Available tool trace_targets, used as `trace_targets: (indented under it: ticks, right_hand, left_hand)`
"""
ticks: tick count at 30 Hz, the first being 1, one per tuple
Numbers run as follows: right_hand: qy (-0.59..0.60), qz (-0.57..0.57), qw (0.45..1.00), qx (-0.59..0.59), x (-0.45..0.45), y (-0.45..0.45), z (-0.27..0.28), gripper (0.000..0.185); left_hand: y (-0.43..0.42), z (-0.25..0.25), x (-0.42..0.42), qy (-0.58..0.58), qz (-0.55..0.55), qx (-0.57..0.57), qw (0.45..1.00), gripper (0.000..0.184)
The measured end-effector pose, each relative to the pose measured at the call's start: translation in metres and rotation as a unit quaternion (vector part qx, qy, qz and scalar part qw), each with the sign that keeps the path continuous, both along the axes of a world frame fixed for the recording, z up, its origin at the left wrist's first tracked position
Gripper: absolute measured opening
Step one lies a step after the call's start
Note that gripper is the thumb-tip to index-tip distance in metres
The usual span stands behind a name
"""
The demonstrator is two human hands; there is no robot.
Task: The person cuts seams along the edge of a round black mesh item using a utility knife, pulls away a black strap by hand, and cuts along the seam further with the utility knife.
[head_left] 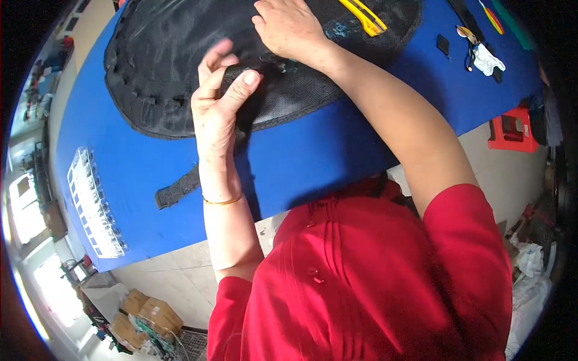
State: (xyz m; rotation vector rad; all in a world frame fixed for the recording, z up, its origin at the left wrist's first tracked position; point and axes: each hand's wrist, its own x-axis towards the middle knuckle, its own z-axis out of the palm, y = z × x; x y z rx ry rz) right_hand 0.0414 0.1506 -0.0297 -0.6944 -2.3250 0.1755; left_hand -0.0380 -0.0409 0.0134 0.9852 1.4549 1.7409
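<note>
A large rounded black mesh fabric piece [168, 48] with a bound edge lies over the far part of the blue table. My left hand [217, 105] is closed on a raised fold of this mesh fabric, the thumb on the near side and the fingers behind it. Flat on the fabric, further up, rests my right hand [292, 29] with its fingers stretched out; some fingertips are close to the top edge of view. A yellow utility knife [366, 18] lies on the fabric to the right of that hand. Below my left hand, a black strap [177, 188] extends across the blue surface.
The blue table [289, 162] carries a clear plastic strip sheet [93, 204] at left. At right are a small black piece [443, 44], scissors [466, 39] and a white crumpled item [487, 60]. A red stool [513, 130] and cardboard boxes [150, 316] stand on the floor.
</note>
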Motion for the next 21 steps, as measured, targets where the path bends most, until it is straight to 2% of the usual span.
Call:
trace_targets:
  ticks: [1, 2, 3, 4, 5, 7, 8, 10, 12, 15, 18, 21]
  right_hand:
    - [-0.011, 0.001, 1.000, -0.017, 0.000, -0.001, 0.001, 0.032]
    - [-0.002, -0.003, 1.000, -0.016, 0.000, -0.003, 0.003, 0.032]
    - [-0.001, -0.004, 1.000, -0.018, 0.001, -0.003, 0.006, 0.032]
    - [-0.031, 0.001, 0.998, -0.045, 0.001, -0.002, 0.009, 0.032]
    - [-0.061, 0.008, 0.995, -0.073, 0.001, -0.002, 0.012, 0.032]
    - [-0.054, 0.004, 0.996, -0.077, -0.001, -0.003, 0.011, 0.033]
    - [-0.048, 0.001, 0.996, -0.080, -0.002, -0.003, 0.009, 0.034]
    - [-0.045, -0.008, 0.995, -0.087, -0.002, -0.003, 0.005, 0.044]
    - [-0.059, -0.017, 0.994, -0.095, -0.008, -0.001, 0.001, 0.052]
    - [-0.059, -0.020, 0.993, -0.104, -0.003, -0.008, 0.006, 0.054]
    - [-0.053, -0.025, 0.996, -0.071, -0.005, -0.006, 0.001, 0.054]
    - [-0.071, -0.015, 0.993, -0.088, -0.002, -0.006, 0.007, 0.053]
  left_hand:
    - [0.006, -0.005, -0.002, 0.046, 0.005, 0.046, 0.998, 0.023]
    - [0.013, 0.004, 0.008, -0.052, 0.016, 0.045, 0.998, 0.024]
    - [0.017, 0.008, 0.009, -0.101, 0.026, 0.018, 0.994, 0.028]
    - [0.028, -0.007, 0.003, -0.165, 0.024, 0.099, 0.981, 0.035]
    - [0.037, 0.002, 0.011, -0.247, 0.047, 0.097, 0.963, 0.036]
    - [0.046, -0.007, 0.003, -0.312, -0.015, 0.159, 0.936, 0.049]
    - [0.052, -0.006, 0.001, -0.381, 0.048, 0.120, 0.915, 0.057]
    - [0.050, -0.020, -0.012, -0.437, 0.023, 0.100, 0.893, 0.056]
    - [0.049, -0.018, -0.004, -0.425, 0.045, 0.107, 0.898, 0.050]
    - [0.046, -0.016, 0.000, -0.378, 0.094, 0.068, 0.919, 0.034]
    - [0.045, -0.011, 0.004, -0.354, 0.109, 0.050, 0.928, 0.036]
    - [0.045, -0.015, 0.003, -0.351, 0.093, 0.057, 0.930, 0.032]
